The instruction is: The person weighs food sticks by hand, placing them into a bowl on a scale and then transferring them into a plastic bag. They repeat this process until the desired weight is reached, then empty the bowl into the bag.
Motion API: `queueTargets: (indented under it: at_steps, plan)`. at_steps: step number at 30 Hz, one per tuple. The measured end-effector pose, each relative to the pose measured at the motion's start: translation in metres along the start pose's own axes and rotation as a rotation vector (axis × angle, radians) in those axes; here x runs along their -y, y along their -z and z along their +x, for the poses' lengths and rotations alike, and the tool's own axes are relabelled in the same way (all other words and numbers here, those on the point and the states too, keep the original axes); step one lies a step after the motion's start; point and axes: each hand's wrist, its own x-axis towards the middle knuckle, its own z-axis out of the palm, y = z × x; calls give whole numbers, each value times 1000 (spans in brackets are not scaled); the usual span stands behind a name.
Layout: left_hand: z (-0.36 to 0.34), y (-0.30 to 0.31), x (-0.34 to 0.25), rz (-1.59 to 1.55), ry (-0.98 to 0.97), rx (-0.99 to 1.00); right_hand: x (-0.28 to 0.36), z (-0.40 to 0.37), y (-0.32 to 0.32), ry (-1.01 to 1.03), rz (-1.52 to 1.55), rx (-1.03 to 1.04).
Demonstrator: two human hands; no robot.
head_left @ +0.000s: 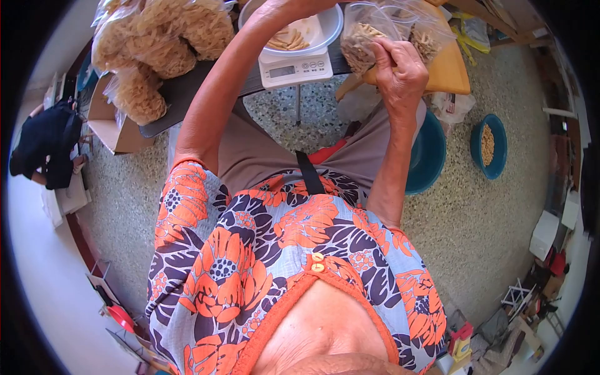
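My right hand pinches the rim of a clear plastic bag holding pale brown sticks, at the top right of centre. My left arm reaches up across the view, and only the edge of my left hand shows at the top; its fingers are out of frame. Under it, a translucent bowl with some pale sticks rests on a white digital scale. Another clear bag with similar contents lies just right of my right hand.
Large bags of light brown dried pieces are heaped at the upper left, above a cardboard box. A teal basin and a teal bowl of tan pieces stand on the floor. Another person bends at the far left.
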Motion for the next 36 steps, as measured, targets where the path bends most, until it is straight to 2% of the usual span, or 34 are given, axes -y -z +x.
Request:
queueTargets:
  at_steps: [5, 7, 9, 11, 13, 15, 19, 22, 23, 25, 26, 28, 29, 31, 33, 36]
  plan:
    - [-36, 45, 4, 133, 113, 97, 0, 1, -5, 26, -21, -14]
    - [-48, 57, 7, 351, 184, 152, 1, 1, -6, 34, -21, -10]
    - [-55, 63, 6, 424, 212, 165, 2, 1, -8, 42, -25, -7]
    - [-56, 65, 0, 644, 253, 421, 3, 1, -8, 23, -44, 7]
    - [-58, 60, 11, 583, 250, 453, 3, 1, -8, 13, -43, 15]
    - [-56, 47, 27, 754, 215, 526, 4, 0, -7, 4, -41, 20]
    - [-50, 46, 13, 726, 141, 637, 6, 0, -5, -14, -42, 26]
    - [-43, 29, 28, 896, 214, 684, 5, 1, -4, -18, -50, 31]
    - [-43, 26, 34, 895, 215, 683, 5, 1, -4, -10, -58, 28]
    - [-44, 22, 43, 786, 169, 415, 6, 1, -4, -7, -62, 33]
    - [-42, 24, 46, 788, 166, 413, 5, 1, -4, -4, -66, 35]
    - [-42, 30, 48, 737, 133, 214, 6, 2, -3, -7, -65, 38]
    - [-43, 34, 46, 737, 129, 217, 6, 2, -2, -11, -63, 46]
    - [-44, 42, 44, 649, 112, 86, 4, 1, -4, -15, -60, 37]
    - [-45, 47, 41, 608, 99, 54, 3, 0, -6, -19, -54, 29]
    - [-44, 45, 32, 505, 102, 111, 5, 0, -7, -14, -41, 24]
